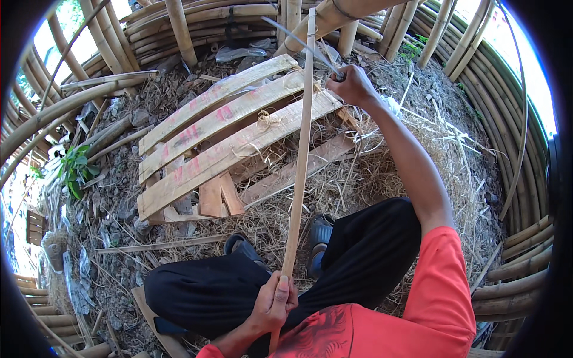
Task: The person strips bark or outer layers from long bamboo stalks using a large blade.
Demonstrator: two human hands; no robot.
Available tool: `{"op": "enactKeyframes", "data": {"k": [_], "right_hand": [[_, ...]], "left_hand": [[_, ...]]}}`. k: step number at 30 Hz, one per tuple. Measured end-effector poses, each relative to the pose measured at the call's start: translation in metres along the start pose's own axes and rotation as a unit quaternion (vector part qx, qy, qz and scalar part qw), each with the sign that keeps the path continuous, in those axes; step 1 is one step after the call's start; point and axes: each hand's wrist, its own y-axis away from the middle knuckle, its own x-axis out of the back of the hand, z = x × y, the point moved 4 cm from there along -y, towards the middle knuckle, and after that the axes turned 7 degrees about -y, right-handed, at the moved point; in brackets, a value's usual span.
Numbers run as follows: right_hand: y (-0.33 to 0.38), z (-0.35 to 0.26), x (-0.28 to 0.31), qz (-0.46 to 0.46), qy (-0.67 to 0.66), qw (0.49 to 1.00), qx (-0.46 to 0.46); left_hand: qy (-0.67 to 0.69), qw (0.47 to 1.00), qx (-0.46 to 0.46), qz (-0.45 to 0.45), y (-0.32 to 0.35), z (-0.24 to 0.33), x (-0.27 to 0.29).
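My left hand (276, 301) is closed around the lower part of a long pale bamboo strip (300, 170). The strip slants up and away from my lap, past the far end of a wooden pallet (203, 130). Stretched out far to the right, my right hand (356, 88) grips the dark handle of a knife (323, 58). Its long thin blade points up and left and crosses the strip near the strip's far end. Whether blade and strip touch, I cannot tell. Curled shavings (268, 121) lie on the pallet's slats.
Loose shavings (382, 173) cover the ground around my sandals (321, 238). Bamboo poles (507, 143) wall in the right and far sides. A thick pole (328, 24) hangs over the far end. Left are rubble, a green plant (76, 169) and a thin stick (167, 244).
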Motion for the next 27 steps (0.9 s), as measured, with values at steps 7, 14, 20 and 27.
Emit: {"op": "enactKeyframes", "data": {"k": [7,14,20,27], "right_hand": [[-0.014,0.013,-0.007,-0.017,-0.074,0.997,-0.026],[-0.002,0.020,0.012,0.052,-0.014,0.992,-0.111],[0.007,0.024,0.008,0.026,-0.041,0.996,-0.070],[0.065,-0.023,-0.023,-0.152,0.002,0.988,0.004]], "left_hand": [[0.066,0.997,0.045,-0.006,0.010,0.004,0.004],[0.029,1.000,0.007,-0.007,0.002,0.003,0.007],[0.074,0.996,0.043,0.010,0.005,0.001,0.008],[0.005,0.987,0.027,0.156,-0.018,-0.003,0.053]]}}
